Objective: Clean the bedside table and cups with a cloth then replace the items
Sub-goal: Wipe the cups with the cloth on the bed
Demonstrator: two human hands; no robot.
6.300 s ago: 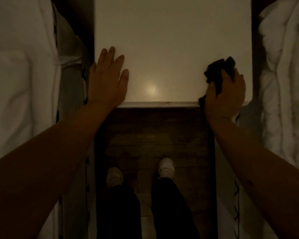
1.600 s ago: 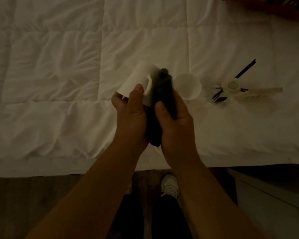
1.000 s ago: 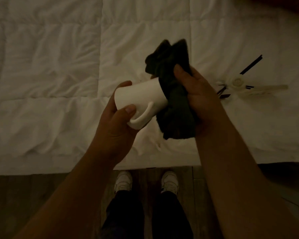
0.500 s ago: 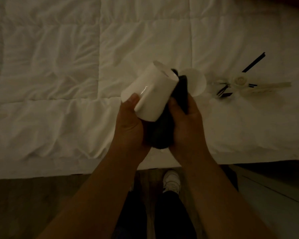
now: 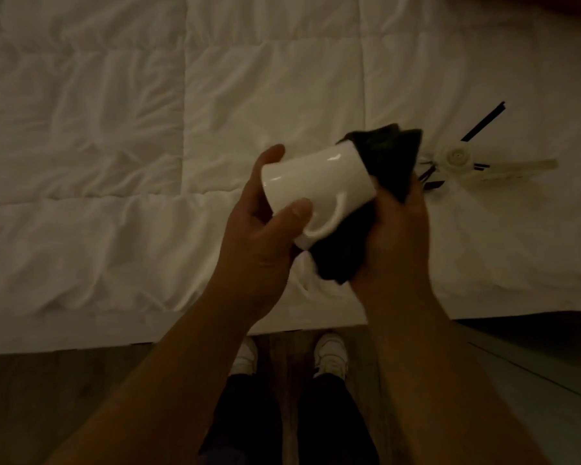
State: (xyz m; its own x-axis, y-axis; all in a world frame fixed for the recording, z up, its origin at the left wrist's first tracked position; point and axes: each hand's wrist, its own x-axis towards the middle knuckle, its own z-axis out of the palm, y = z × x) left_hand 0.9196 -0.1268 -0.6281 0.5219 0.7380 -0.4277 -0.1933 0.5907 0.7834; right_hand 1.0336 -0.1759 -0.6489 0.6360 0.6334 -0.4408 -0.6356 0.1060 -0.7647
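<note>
Left hand (image 5: 265,229) grips the white cup (image 5: 316,193) on its side above the bed (image 5: 114,162); right hand (image 5: 396,233) clutches the dark cloth (image 5: 383,156) at its mouth. Step: wiping the cup. Next, judged: rotate, finish. Half a second ago the handle was hidden; it now faces the camera.

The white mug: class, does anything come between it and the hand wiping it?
Yes. The dark cloth lies between the right hand and the white mug; the left hand holds the mug directly.
</note>
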